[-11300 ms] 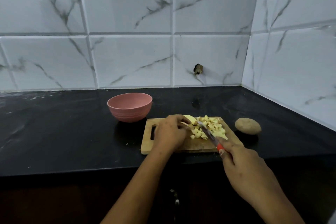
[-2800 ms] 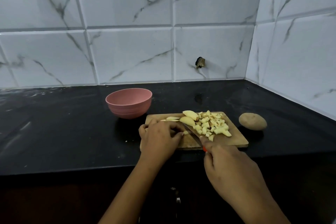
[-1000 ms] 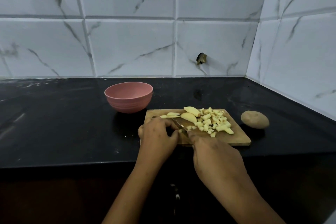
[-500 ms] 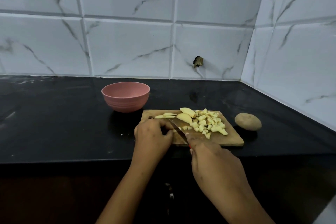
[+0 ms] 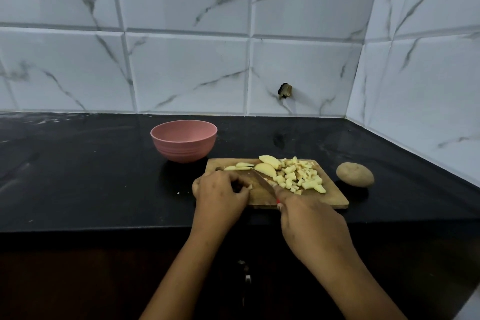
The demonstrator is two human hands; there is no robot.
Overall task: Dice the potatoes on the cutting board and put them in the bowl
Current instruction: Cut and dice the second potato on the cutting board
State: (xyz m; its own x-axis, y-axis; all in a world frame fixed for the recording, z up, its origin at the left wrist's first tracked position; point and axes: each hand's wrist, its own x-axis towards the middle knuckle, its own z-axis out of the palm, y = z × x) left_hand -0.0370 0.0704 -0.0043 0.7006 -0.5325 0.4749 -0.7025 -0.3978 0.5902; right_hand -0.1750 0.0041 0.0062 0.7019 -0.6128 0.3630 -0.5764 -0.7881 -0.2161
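Our left hand (image 5: 220, 196) curls down, fingertips pinching a potato piece (image 5: 250, 187) on the cutting board (image 5: 333, 197) — our right hand (image 5: 311, 223) wraps tight round the knife (image 5: 263, 181) handle.

Wooden cutting board (image 5: 330, 196), matt; bowl (image 5: 183, 147) matt pink plastic; countertop (image 5: 78, 176) glossy black stone; wall tiles (image 5: 187, 70) glossy marble-look.

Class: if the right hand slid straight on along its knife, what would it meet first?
Probably the thin potato slices at the knife tip, just beyond the left hand; depth is unclear.
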